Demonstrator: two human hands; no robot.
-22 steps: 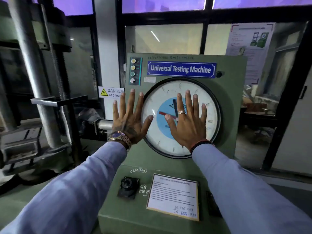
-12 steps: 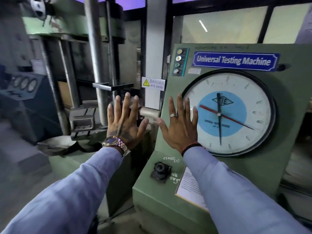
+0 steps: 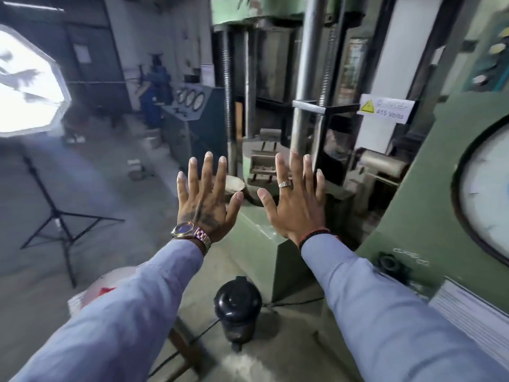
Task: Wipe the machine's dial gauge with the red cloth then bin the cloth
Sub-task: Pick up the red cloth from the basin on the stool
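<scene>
Both hands are raised with fingers spread and holding nothing, the left hand (image 3: pixel 205 201) wearing a metal wristwatch (image 3: pixel 192 235) and the right hand (image 3: pixel 296 205) a silver ring (image 3: pixel 285 184). The round white dial gauge (image 3: pixel 486 194) on the green machine cabinet (image 3: pixel 418 188) sits at the far right edge, well apart from both. A scrap of red cloth (image 3: pixel 106 291) shows low left, mostly hidden behind the pale blue left sleeve (image 3: pixel 124 321).

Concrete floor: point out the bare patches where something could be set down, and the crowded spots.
Free: grey concrete floor between black tripod stand and green machine base. Crowded: around round black canister, beside cables and wooden legs.
</scene>
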